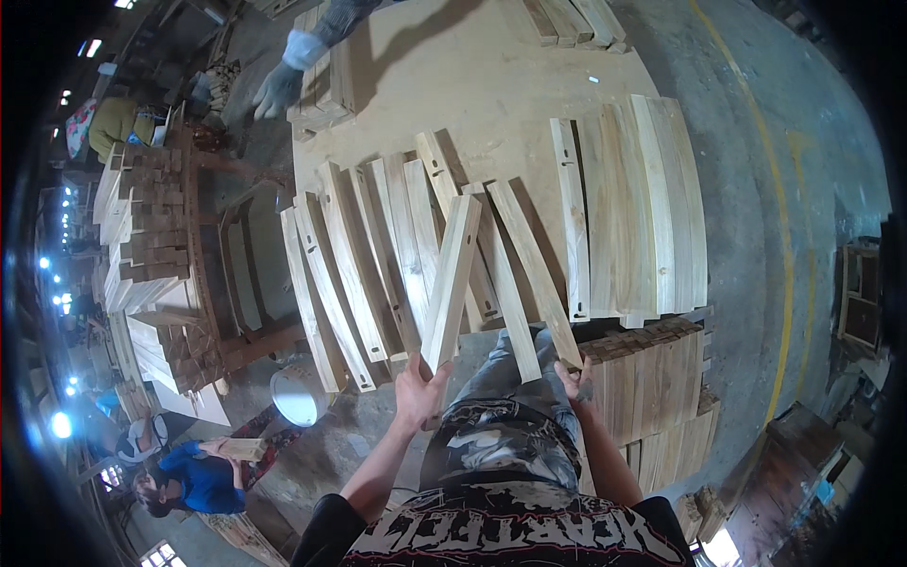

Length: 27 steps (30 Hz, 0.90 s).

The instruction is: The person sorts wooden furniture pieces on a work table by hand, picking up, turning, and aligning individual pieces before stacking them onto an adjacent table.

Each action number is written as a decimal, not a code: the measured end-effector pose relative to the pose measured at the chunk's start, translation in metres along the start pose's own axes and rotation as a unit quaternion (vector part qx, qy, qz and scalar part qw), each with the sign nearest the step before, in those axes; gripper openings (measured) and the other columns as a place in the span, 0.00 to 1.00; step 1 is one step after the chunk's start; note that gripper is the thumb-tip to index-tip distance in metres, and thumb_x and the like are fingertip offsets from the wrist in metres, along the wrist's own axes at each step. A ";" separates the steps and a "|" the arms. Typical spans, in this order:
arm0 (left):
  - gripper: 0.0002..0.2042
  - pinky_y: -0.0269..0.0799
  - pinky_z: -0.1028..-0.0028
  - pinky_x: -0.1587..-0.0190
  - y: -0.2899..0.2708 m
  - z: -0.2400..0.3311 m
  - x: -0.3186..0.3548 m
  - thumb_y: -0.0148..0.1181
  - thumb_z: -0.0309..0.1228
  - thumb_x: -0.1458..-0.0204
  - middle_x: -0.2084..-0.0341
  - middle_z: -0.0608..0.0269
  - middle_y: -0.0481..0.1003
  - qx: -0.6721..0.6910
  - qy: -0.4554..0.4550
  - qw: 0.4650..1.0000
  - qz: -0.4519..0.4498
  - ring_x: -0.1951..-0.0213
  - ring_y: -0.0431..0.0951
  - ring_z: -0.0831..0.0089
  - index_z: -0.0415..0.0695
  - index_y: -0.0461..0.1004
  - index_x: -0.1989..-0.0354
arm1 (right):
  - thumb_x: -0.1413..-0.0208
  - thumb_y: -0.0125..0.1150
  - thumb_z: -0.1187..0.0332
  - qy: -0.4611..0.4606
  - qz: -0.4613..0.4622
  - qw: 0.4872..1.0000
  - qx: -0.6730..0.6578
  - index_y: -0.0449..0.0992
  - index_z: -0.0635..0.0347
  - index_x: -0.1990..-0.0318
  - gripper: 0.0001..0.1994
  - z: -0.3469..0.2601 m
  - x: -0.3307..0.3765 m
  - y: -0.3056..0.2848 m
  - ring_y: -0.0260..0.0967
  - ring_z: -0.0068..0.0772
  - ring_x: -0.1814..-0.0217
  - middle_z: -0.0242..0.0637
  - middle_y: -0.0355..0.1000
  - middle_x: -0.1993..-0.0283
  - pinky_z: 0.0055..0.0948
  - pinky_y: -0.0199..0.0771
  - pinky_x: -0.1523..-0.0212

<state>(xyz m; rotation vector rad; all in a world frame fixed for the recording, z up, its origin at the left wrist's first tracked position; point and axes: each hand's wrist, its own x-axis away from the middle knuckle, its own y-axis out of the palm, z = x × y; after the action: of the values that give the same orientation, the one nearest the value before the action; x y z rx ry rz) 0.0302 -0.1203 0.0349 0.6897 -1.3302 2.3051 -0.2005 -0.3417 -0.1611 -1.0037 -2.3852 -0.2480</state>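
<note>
My left hand (421,393) is closed around the near end of a pale wooden bar (452,279), which slants away over other bars on the table (491,99). At the right, my right hand (574,380) grips the near end of a second wooden bar (535,265). Between the two lies a loose bar (510,293), its near end jutting past the table edge. Left of my left hand, several slotted bars (350,255) lie side by side. A row of wider boards (624,208) sits to the right.
A co-worker's gloved hand (278,90) is by a stack of bars (326,90) at the far left. Stacked timber (647,378) stands below the table at right. A white bucket (299,395) is on the floor. Another person (203,477) holds wood at lower left.
</note>
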 end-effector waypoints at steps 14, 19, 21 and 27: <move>0.23 0.63 0.65 0.75 0.049 0.015 -0.015 0.65 0.47 0.51 0.86 0.59 0.66 0.138 0.008 0.990 0.001 0.81 0.65 0.70 0.35 0.68 0.72 | 0.41 0.57 0.46 0.383 -0.169 0.874 -0.248 0.64 0.60 0.41 0.30 -0.037 0.019 0.059 0.70 0.36 0.45 0.40 0.71 0.46 0.33 0.72 0.49; 0.24 0.59 0.69 0.77 0.075 0.022 -0.022 0.65 0.47 0.50 0.86 0.64 0.62 0.236 0.010 0.972 0.000 0.79 0.59 0.75 0.36 0.66 0.74 | 0.43 0.52 0.37 0.363 -0.140 0.855 -0.344 0.70 0.53 0.48 0.30 -0.039 0.013 0.035 0.70 0.30 0.47 0.36 0.72 0.47 0.33 0.70 0.45; 0.24 0.60 0.68 0.77 0.086 0.024 -0.023 0.65 0.47 0.50 0.86 0.63 0.63 0.247 0.012 0.969 0.010 0.80 0.60 0.75 0.35 0.66 0.74 | 0.43 0.51 0.36 0.354 -0.132 0.863 -0.335 0.70 0.55 0.47 0.31 -0.039 0.015 0.026 0.69 0.30 0.46 0.36 0.72 0.47 0.32 0.69 0.44; 0.23 0.74 0.67 0.62 0.147 0.035 -0.021 0.62 0.45 0.45 0.70 0.49 0.77 0.260 -0.033 0.965 -0.014 0.66 0.78 0.68 0.33 0.68 0.60 | 0.38 0.40 0.37 0.373 -0.166 0.873 -0.268 0.62 0.54 0.36 0.34 -0.040 0.013 0.018 0.65 0.33 0.40 0.38 0.66 0.39 0.33 0.65 0.41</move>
<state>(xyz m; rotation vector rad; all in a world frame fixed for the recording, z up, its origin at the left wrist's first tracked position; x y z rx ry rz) -0.0269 -0.2230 -0.0632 0.9415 -0.7204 2.6475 -0.1794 -0.3357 -0.1208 -0.5332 -1.7545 -1.2387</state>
